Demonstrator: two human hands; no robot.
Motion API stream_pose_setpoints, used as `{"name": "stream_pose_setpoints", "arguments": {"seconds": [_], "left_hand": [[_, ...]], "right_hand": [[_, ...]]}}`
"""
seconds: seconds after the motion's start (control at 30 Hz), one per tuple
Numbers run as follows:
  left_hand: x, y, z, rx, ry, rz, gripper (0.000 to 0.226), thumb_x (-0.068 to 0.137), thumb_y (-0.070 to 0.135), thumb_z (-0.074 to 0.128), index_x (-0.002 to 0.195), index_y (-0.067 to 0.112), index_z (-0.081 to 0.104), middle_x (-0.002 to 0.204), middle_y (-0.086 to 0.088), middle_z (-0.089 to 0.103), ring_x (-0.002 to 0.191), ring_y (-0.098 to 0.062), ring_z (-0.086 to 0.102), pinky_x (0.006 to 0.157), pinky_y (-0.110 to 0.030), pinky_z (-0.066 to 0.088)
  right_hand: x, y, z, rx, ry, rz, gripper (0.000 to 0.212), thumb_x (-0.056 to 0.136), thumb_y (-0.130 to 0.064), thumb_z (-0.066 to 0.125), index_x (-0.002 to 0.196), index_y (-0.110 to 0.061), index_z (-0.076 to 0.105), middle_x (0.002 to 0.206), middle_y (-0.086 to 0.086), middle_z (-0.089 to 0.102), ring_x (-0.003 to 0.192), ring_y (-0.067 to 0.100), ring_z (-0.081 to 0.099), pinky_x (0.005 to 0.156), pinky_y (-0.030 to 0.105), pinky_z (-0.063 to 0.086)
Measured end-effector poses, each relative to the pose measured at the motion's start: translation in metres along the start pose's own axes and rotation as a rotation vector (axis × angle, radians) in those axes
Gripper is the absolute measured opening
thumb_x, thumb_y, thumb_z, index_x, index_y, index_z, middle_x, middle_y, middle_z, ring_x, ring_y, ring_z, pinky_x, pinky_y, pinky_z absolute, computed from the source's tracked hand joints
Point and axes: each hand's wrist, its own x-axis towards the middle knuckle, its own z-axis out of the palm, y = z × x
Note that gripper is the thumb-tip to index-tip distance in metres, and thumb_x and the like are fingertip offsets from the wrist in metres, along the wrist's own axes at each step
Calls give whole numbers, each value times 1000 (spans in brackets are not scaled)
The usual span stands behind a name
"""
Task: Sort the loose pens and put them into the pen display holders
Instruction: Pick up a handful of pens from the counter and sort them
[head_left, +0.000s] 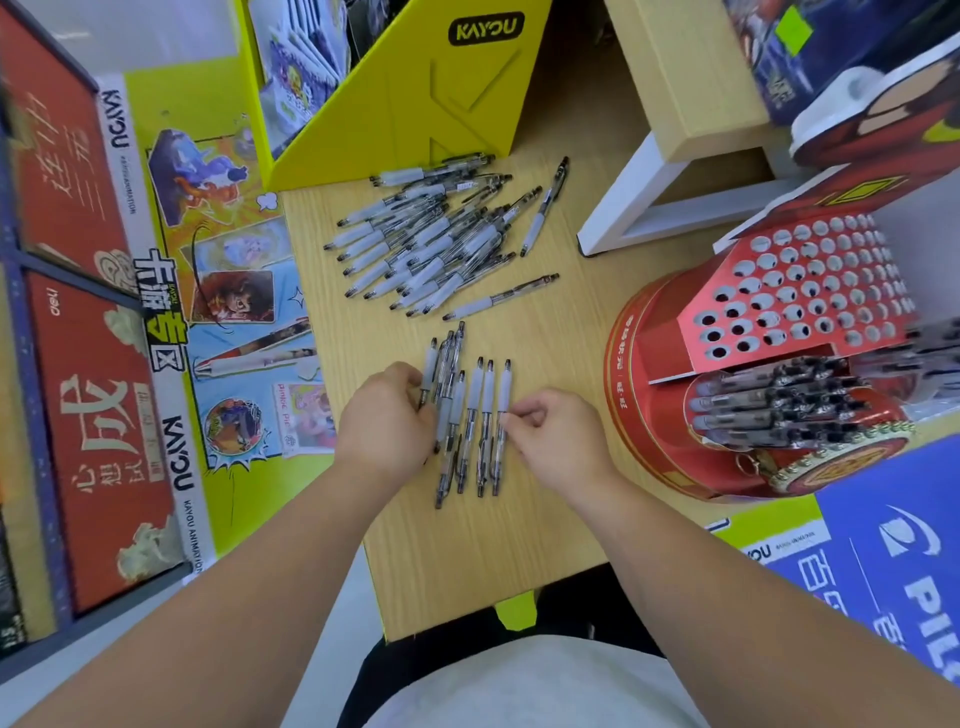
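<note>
Both forearms (291, 561) bare; a white shirt (519, 691).

kayou on the yellow stand (415, 104), deli on the red panel (67, 338), "pil" cut off on the blue sign (857, 509).

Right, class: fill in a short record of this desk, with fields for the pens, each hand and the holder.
loose pile: unsorted pens, far side of table
left hand: holds pen bunch
right hand: pinches rightmost pen of the laid-out row
red holder: right side, upper holes empty, stored pens lower down
</note>
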Motion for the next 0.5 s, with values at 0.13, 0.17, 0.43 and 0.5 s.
{"name": "stream_pose_setpoints", "arguments": {"seconds": [0.13,0.17,0.43,0.5], "left_hand": [[-6,5,3,7,-32,20,34,93,10,60,126,11,61,113,-10,60,90,-24,55,74,-31,42],[-9,8,5,3,-40,23,32,93,9,58,125,9,61,115,-11,59,92,-26,56,75,-31,42],[-31,27,25,-138,-44,-63,12,98,19,54,96,10,62,88,-6,65,84,-30,59,65,-34,38],[-34,29,26,-160,-46,-68,10,98,21,54,93,16,60,83,-2,63,82,-29,59,66,-34,41]], "right_hand": [[-8,3,10,174,-4,68,12,88,-26,73,99,-20,77,85,-8,73,81,14,72,82,41,60],[-7,1,13,205,0,82,12,87,-24,74,98,-19,77,85,-6,74,81,16,72,82,43,60],[-4,-4,21,270,17,94,18,85,-21,76,101,-16,78,86,-2,75,83,17,72,82,43,60],[-5,-3,22,311,15,108,19,85,-20,77,103,-16,78,89,-2,75,86,17,72,84,42,60]]}}
